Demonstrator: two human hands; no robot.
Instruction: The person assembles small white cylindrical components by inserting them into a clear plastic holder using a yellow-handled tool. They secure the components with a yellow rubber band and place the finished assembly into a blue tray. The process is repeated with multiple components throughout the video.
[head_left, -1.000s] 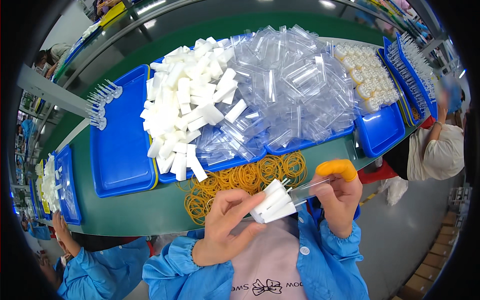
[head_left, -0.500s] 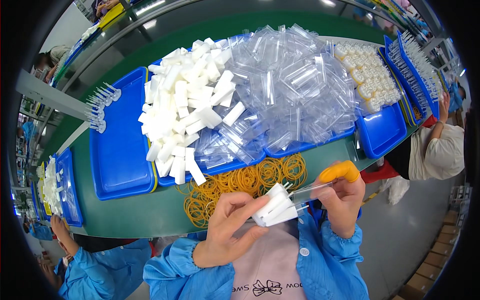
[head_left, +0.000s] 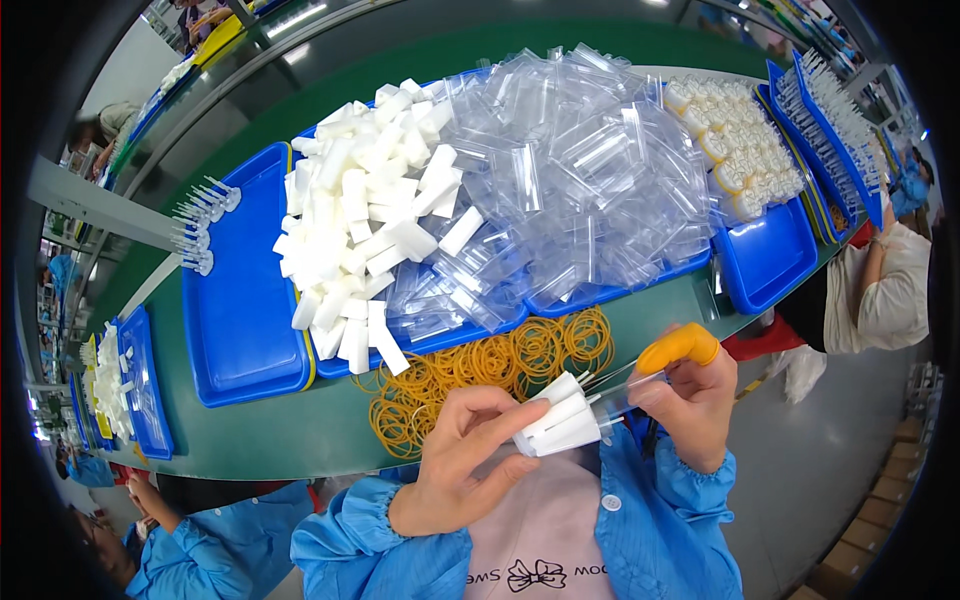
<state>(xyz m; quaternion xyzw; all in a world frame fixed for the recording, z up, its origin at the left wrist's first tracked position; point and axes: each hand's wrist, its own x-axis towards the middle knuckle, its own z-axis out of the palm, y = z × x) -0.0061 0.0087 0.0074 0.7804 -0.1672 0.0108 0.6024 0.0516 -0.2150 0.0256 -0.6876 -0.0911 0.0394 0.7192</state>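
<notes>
1. Gripping a white foam-block cluster (head_left: 562,418): left hand (head_left: 462,462), fingers over the top, thumb underneath, grip closed on the cluster's left end.
2. Cluster is held in the air just past the near table edge, in front of the wearer's pink shirt (head_left: 530,520). Tilted, blocks fanning toward the right hand. Thin white stems (head_left: 616,421) poke out of that end.
3. Right hand (head_left: 692,402): thumb and a finger closed in a pinch on a clear plastic piece (head_left: 622,393). Orange finger cot (head_left: 680,347) on one finger. Piece sits at the stem end of the cluster; can't tell if it touches.
4. Orange rubber bands (head_left: 535,345): loose heap on the green table (head_left: 250,435), just beyond the hands.
5. Behind the bands: heap of loose white foam blocks (head_left: 365,215) on the left, bigger heap of clear plastic sleeves (head_left: 600,165) on the right, touching, both in blue trays.
6. Far left: blue tray (head_left: 245,330), white stemmed parts (head_left: 207,215) standing at its left edge.
7. Right: rows of clear-and-white pieces with yellowish bands (head_left: 740,155), behind a small blue tray (head_left: 768,255). Beyond, tilted blue racks (head_left: 835,140) bristling with white stems.
8. Co-worker's blue sleeve (head_left: 215,545) lower left; another person in a white top (head_left: 885,290) at right.
</notes>
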